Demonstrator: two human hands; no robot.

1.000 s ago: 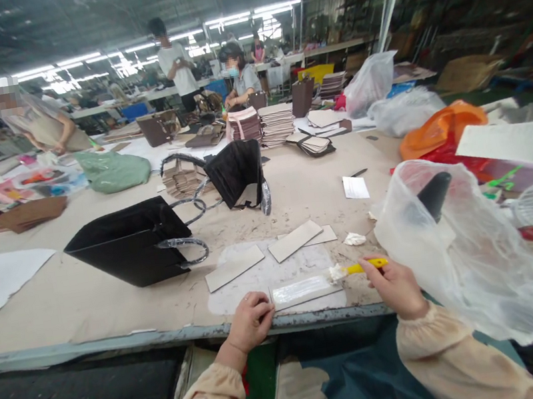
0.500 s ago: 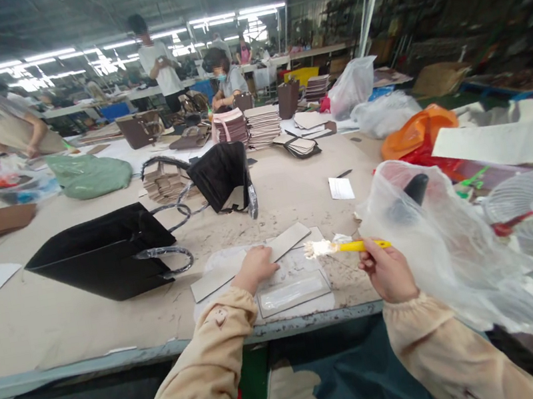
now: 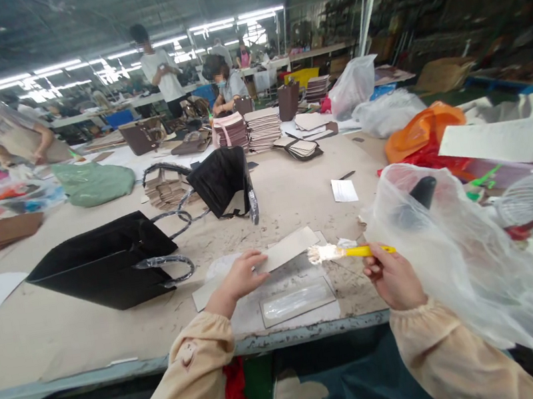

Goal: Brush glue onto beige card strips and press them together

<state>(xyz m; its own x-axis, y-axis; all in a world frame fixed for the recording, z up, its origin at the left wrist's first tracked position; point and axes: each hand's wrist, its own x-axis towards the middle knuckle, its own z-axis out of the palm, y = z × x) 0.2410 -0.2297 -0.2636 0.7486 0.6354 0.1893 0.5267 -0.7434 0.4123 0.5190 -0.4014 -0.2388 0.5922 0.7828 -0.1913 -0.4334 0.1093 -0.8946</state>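
Brush (image 3: 358, 251), gripped in your right hand (image 3: 394, 276), has left the coated strip (image 3: 297, 302) near the tabletop (image 3: 92, 345) edge, pausing coating; your left hand (image 3: 241, 276) touches a bare strip (image 3: 292, 249), grip unclear.

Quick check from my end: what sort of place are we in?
Most likely a bag-making workshop: black handbags with plastic-wrapped handles are on the worktable, stacks of flat pieces stand beyond, and other people are around under strip lights.

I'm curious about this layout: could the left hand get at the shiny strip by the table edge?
Probably yes: the left hand is close to the shiny strip and nothing seems to stand between them, though it appears to be touching a plain strip.
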